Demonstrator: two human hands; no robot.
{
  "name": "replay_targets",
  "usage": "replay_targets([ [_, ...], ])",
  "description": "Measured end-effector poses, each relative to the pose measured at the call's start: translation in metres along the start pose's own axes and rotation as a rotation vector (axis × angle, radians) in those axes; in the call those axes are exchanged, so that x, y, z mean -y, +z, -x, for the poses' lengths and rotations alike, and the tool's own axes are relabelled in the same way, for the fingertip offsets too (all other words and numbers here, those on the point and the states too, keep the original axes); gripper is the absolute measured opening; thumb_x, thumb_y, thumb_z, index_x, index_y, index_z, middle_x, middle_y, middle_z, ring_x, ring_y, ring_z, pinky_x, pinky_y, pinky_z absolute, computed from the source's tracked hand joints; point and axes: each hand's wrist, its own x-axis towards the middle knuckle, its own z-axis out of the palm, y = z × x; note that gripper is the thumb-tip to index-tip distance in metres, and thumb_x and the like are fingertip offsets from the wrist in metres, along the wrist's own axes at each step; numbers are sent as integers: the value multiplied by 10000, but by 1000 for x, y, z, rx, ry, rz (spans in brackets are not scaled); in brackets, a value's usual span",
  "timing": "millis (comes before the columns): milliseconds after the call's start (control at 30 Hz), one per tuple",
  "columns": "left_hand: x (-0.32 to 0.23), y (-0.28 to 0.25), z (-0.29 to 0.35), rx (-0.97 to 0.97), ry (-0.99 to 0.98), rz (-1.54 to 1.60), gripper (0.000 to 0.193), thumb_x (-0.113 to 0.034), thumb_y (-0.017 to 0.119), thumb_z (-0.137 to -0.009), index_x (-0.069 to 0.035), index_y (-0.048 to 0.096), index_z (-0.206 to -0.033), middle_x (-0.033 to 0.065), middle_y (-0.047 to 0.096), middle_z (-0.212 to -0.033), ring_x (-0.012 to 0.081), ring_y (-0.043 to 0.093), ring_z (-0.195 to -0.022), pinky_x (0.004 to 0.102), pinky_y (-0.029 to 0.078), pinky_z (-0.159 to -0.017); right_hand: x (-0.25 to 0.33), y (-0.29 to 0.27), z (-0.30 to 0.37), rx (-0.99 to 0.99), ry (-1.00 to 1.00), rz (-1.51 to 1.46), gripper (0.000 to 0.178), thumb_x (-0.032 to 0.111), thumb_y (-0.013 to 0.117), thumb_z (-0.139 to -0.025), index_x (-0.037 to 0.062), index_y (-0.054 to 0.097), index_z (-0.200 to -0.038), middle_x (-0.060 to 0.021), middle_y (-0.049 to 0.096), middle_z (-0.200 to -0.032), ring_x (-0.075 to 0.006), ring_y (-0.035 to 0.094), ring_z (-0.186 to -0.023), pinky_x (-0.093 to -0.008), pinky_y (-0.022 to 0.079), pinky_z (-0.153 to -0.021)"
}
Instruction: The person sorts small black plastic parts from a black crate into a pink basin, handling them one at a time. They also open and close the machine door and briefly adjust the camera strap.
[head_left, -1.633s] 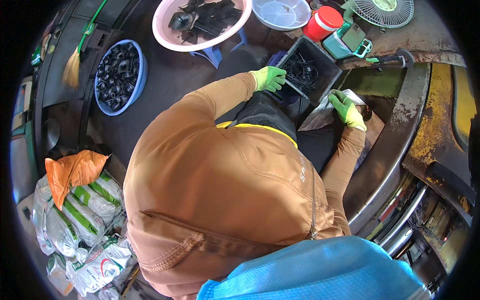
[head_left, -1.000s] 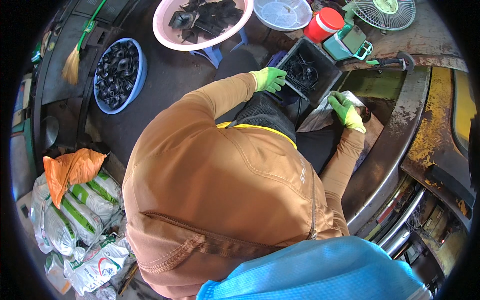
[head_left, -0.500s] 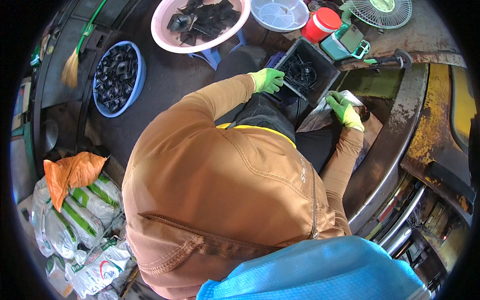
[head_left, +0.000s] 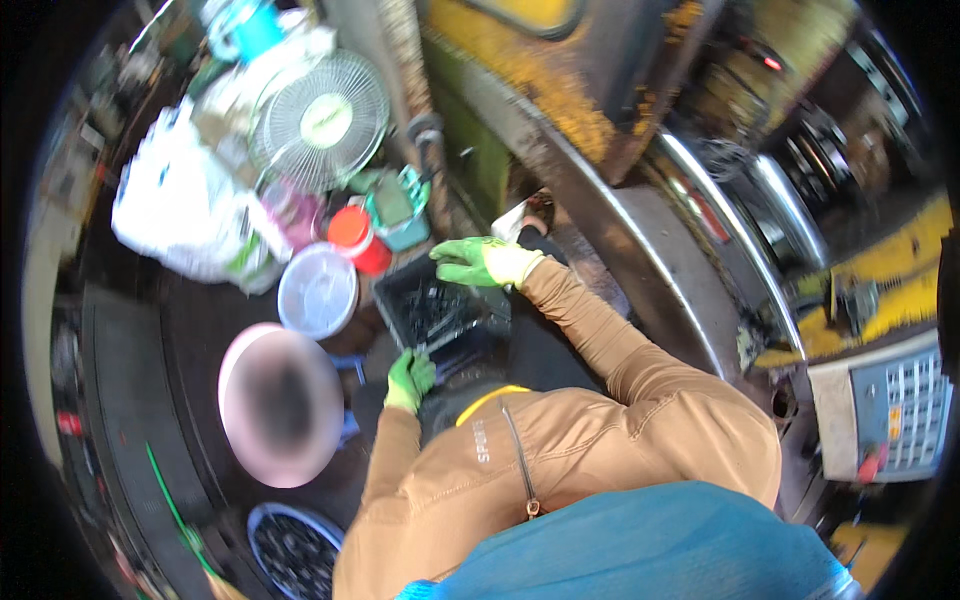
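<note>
I take my clock from the middle of the black bin point(head_left: 458, 332), with twelve at the top of my view. The black pieces point(head_left: 430, 308) lie in a loose tangle inside it, so that is where the handled things are. My left hand point(head_left: 408, 380) is by the bin's rim at seven o'clock, its fingers half curled; I cannot tell whether it grips the rim, a small piece or nothing. My right hand point(head_left: 485, 262) is between one and two, over the rim, with the fingers stretched out; I make out nothing in it, though its underside is hidden from me.

As for progress, I judge the work to be partway: some pieces are in the bin, and dark stuff sits in the pink basin point(head_left: 240, 420) at eight and the blue basin point(head_left: 318, 521) at seven. I cannot say which of these heaps is finished and which is left.

Counting, I get two gloved hands, one bin, one pink basin, one blue basin, one whitish basin point(head_left: 318, 285) at nine, one red-lidded container point(head_left: 360, 240) between ten and eleven, one teal box point(head_left: 400, 225) and one fan point(head_left: 320, 122), both about eleven. The black pieces are many, too tangled and blurred for me to number.
</note>
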Motion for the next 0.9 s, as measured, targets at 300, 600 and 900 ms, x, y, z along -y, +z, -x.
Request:
replay_targets([
  [300,3,-21,-26,-10,-44,-22,289,-431,553,-857,-162,575,-962,69,600,-1037,281,583,-895,410,492,-663,115,-243,53,-927,-424,-5,140,163,634,-812,36,624,-871,-58,645,-734,-106,588,-668,-255,475,-632],
  [600,-8,17,7,-274,173,199,329,-477,587,-830,-150,555,-850,5,588,-864,196,574,-785,339,493,-648,145,-400,172,-1494,-609,820,128,141,605,-841,37,615,-766,-88,604,-705,-178,577,-625,-303,464,-583],
  [900,-27,38,15,-70,158,40,275,-424,563,-862,-193,524,-718,-67,476,-586,110,454,-492,262,398,-461,-61,-535,301,-2426,-97,1001,107,131,566,-853,42,605,-897,-109,620,-789,-230,593,-735,-330,478,-692],
])
